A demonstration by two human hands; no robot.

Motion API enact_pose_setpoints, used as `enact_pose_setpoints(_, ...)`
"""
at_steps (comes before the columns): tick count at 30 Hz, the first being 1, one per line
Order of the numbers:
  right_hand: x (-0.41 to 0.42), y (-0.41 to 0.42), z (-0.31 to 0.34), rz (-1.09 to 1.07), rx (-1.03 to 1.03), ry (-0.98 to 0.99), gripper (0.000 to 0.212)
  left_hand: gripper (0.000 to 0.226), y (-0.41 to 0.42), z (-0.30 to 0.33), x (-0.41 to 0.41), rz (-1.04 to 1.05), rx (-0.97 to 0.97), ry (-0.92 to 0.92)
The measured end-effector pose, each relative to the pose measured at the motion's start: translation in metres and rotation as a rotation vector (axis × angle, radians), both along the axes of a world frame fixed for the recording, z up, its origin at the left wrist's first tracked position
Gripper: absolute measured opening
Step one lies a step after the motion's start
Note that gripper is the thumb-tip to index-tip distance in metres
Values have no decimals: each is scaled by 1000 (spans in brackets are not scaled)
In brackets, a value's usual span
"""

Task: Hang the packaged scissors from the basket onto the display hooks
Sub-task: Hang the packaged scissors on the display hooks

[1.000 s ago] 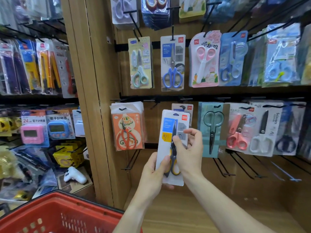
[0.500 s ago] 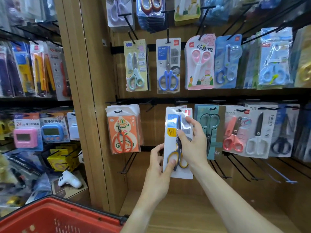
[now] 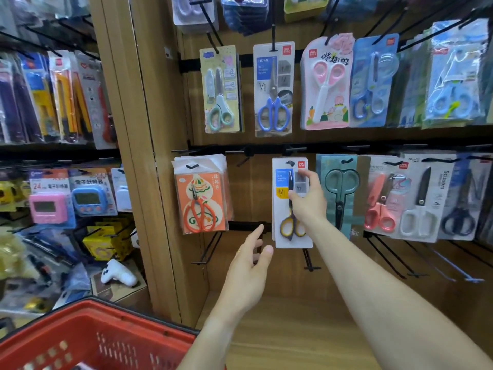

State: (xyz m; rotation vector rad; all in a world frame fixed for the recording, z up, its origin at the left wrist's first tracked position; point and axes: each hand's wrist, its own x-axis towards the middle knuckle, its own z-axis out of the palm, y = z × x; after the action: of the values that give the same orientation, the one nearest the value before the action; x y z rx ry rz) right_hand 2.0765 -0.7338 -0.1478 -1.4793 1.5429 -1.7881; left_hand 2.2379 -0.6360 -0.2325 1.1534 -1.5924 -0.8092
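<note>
My right hand [image 3: 306, 201] pinched the yellow-handled scissors pack [image 3: 292, 202] against the middle hook rail [image 3: 266, 150]. Left hand [image 3: 249, 271] hung relaxed, holding nothing, just below it.

The packaged scissors [image 3: 291, 202] sit under glossy clear plastic on a white card. The display panel [image 3: 250, 188] looks like matt wood grain; the basket [image 3: 88, 340] is red perforated plastic.
</note>
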Motion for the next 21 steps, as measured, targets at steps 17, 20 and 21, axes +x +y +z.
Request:
enact_pose_setpoints(17, 138, 131, -78, 479, 72, 570, 43, 51, 54, 28, 177, 23, 380, -805)
enact_pose_setpoints(20, 176, 157, -109, 643, 94, 697, 47, 56, 74, 8, 228, 137, 489, -961)
enact_pose_setpoints(21, 186, 163, -120, 693, 103, 725, 48, 61, 81, -1, 243, 168, 535, -976)
